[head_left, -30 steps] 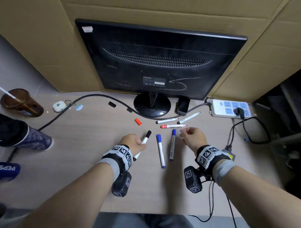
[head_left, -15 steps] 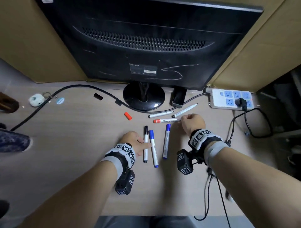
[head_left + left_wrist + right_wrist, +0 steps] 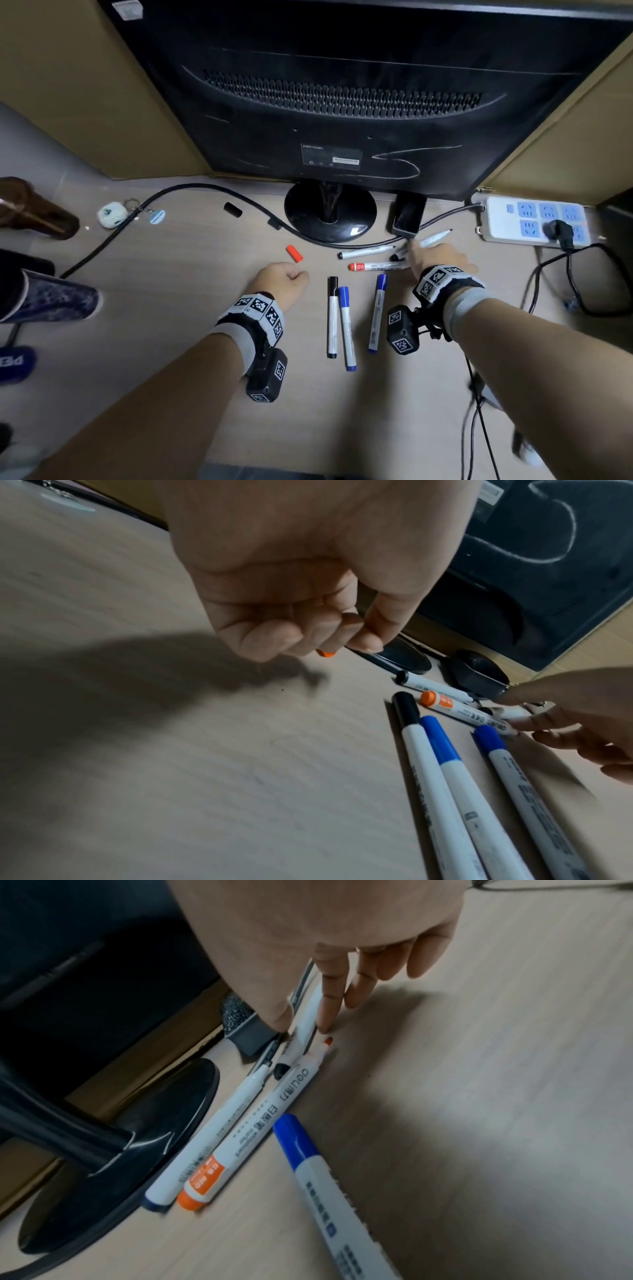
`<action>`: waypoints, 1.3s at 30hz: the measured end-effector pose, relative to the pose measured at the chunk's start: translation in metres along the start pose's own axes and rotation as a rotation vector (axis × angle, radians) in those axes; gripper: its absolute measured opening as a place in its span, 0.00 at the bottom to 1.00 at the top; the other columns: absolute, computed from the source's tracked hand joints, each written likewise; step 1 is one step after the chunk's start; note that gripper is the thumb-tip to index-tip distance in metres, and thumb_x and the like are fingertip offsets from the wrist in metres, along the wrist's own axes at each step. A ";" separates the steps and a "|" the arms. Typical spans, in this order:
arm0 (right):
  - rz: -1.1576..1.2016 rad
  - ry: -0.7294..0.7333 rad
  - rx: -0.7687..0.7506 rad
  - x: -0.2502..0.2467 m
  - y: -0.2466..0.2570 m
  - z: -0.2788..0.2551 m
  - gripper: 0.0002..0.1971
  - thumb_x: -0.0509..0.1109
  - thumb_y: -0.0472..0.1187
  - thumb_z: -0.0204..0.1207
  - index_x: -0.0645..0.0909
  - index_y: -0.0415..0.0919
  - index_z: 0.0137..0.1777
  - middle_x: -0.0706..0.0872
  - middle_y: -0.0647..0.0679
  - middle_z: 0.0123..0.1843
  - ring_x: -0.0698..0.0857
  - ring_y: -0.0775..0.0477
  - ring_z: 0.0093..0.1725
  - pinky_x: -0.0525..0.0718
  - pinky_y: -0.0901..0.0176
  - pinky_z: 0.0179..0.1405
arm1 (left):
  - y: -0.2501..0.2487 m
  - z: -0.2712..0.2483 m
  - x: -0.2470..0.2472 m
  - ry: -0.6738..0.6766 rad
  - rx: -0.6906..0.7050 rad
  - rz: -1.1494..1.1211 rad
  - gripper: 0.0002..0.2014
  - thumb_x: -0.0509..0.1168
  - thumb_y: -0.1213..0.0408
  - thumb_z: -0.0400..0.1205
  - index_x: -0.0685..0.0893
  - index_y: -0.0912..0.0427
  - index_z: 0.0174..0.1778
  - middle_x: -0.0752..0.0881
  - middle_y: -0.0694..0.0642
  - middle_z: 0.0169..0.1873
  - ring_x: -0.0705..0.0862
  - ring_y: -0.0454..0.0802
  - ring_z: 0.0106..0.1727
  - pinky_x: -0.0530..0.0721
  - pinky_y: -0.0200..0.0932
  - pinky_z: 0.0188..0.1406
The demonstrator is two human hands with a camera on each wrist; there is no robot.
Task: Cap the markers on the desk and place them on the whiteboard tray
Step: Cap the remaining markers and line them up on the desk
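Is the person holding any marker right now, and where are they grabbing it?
The left hand holds nothing, fingers curled. The right hand is pinching an uncapped black marker at the middle of its barrel, thumb on one side and fingertips on the other.

A pale wood-grain desk [image 3: 144, 308] fills the lower frame. At centre lie three capped markers side by side: a black-capped one [image 3: 332, 317], a blue one [image 3: 346, 329] touching it, and another blue one [image 3: 376, 313] slightly apart. Above them lie a red marker [image 3: 375, 266], uncapped, and two more uncapped markers [image 3: 364, 252], probably black. A loose red cap [image 3: 294, 253] sits left of these. The monitor stand [image 3: 330, 212] is at upper centre, a power strip [image 3: 534, 221] at upper right, a keyring [image 3: 111, 214] at upper left.
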State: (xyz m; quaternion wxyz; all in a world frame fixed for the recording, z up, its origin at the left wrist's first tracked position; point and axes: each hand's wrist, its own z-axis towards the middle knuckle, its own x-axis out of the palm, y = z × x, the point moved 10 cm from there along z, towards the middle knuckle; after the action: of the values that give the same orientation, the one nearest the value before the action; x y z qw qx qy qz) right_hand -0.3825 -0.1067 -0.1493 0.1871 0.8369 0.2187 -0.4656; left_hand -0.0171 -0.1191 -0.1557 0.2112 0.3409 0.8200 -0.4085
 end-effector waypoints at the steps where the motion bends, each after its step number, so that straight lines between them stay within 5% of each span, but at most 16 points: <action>1: -0.008 -0.003 0.008 0.000 0.000 0.000 0.38 0.56 0.72 0.77 0.83 0.39 0.67 0.83 0.33 0.67 0.77 0.28 0.70 0.76 0.39 0.67 | 0.001 0.001 0.001 0.005 -0.004 0.001 0.20 0.63 0.45 0.75 0.83 0.62 0.40 0.79 0.51 0.25 0.78 0.54 0.29 0.83 0.45 0.36; 9: 0.082 -0.006 0.001 -0.005 -0.001 -0.007 0.37 0.53 0.70 0.74 0.85 0.39 0.61 0.81 0.34 0.59 0.77 0.29 0.66 0.74 0.41 0.59 | 0.006 0.006 0.001 0.027 0.015 0.021 0.20 0.63 0.47 0.75 0.85 0.63 0.39 0.80 0.51 0.26 0.79 0.53 0.30 0.89 0.50 0.41; 11: 0.196 -0.030 -0.034 -0.012 0.001 -0.015 0.32 0.54 0.68 0.73 0.89 0.44 0.45 0.85 0.36 0.53 0.81 0.30 0.59 0.74 0.45 0.51 | 0.004 0.006 -0.003 0.018 0.022 0.024 0.20 0.62 0.46 0.74 0.85 0.63 0.38 0.80 0.51 0.26 0.79 0.53 0.30 0.89 0.50 0.40; 14: 0.552 -0.020 -0.101 -0.016 0.011 -0.036 0.28 0.64 0.63 0.67 0.82 0.36 0.26 0.86 0.45 0.30 0.83 0.37 0.37 0.81 0.51 0.35 | 0.002 0.006 -0.015 0.003 0.040 0.036 0.20 0.63 0.47 0.75 0.86 0.63 0.39 0.82 0.51 0.27 0.81 0.53 0.31 0.89 0.51 0.43; 18: 0.695 0.107 -0.254 -0.006 0.042 -0.068 0.22 0.75 0.52 0.72 0.81 0.33 0.27 0.81 0.48 0.23 0.81 0.46 0.28 0.81 0.58 0.32 | 0.004 0.006 -0.045 -0.028 0.050 0.053 0.17 0.64 0.49 0.77 0.84 0.60 0.33 0.81 0.51 0.27 0.79 0.53 0.30 0.84 0.46 0.37; 21: 0.615 0.199 -0.369 0.006 0.069 -0.089 0.20 0.74 0.53 0.69 0.84 0.34 0.30 0.90 0.44 0.27 0.90 0.47 0.32 0.89 0.58 0.34 | 0.011 0.006 -0.077 -0.074 0.026 0.070 0.13 0.62 0.48 0.78 0.83 0.52 0.33 0.81 0.51 0.29 0.79 0.54 0.31 0.80 0.43 0.35; 24: 0.542 0.299 -0.465 0.017 0.096 -0.114 0.11 0.73 0.40 0.77 0.85 0.39 0.33 0.88 0.49 0.28 0.85 0.66 0.24 0.84 0.71 0.27 | 0.013 0.011 -0.118 -0.198 0.040 0.100 0.12 0.63 0.51 0.82 0.83 0.55 0.42 0.86 0.49 0.37 0.84 0.54 0.39 0.83 0.45 0.43; 27: 0.524 0.353 -0.530 0.034 0.119 -0.128 0.02 0.75 0.39 0.75 0.88 0.43 0.44 0.88 0.52 0.32 0.90 0.53 0.32 0.94 0.51 0.41 | 0.009 0.021 -0.152 -0.319 0.103 0.052 0.09 0.66 0.60 0.83 0.84 0.51 0.58 0.84 0.49 0.54 0.85 0.51 0.49 0.79 0.42 0.48; 30: 0.477 0.370 -0.546 0.045 0.137 -0.134 0.12 0.75 0.37 0.73 0.87 0.46 0.56 0.91 0.50 0.37 0.91 0.54 0.30 0.93 0.54 0.40 | 0.000 0.043 -0.161 -0.345 0.209 0.124 0.20 0.64 0.67 0.82 0.82 0.51 0.71 0.79 0.51 0.69 0.82 0.56 0.64 0.79 0.47 0.61; 33: 0.489 0.366 -0.562 0.047 0.150 -0.138 0.13 0.77 0.38 0.71 0.85 0.51 0.55 0.92 0.49 0.44 0.93 0.44 0.39 0.93 0.41 0.48 | -0.008 0.068 -0.146 -0.252 0.288 0.350 0.29 0.61 0.66 0.83 0.72 0.48 0.82 0.69 0.45 0.83 0.74 0.57 0.75 0.76 0.54 0.75; 36: 0.546 0.404 -0.548 0.053 0.157 -0.139 0.13 0.76 0.40 0.67 0.86 0.52 0.52 0.91 0.51 0.43 0.93 0.37 0.45 0.93 0.34 0.50 | -0.005 0.089 -0.134 -0.149 0.286 0.440 0.31 0.59 0.67 0.85 0.68 0.42 0.85 0.62 0.38 0.87 0.71 0.55 0.79 0.76 0.56 0.77; 39: 0.599 0.418 -0.536 0.055 0.159 -0.136 0.13 0.76 0.36 0.70 0.87 0.49 0.53 0.91 0.46 0.44 0.94 0.33 0.44 0.94 0.32 0.45 | -0.001 0.104 -0.127 -0.119 0.303 0.425 0.29 0.59 0.69 0.85 0.73 0.44 0.83 0.68 0.39 0.85 0.75 0.56 0.77 0.77 0.54 0.76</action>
State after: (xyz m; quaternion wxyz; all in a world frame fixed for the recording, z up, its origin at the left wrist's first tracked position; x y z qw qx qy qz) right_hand -0.1762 -0.1584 -0.1122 0.4756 0.8613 0.1130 -0.1387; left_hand 0.0755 -0.2531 -0.1352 0.2868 0.5085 0.6454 -0.4926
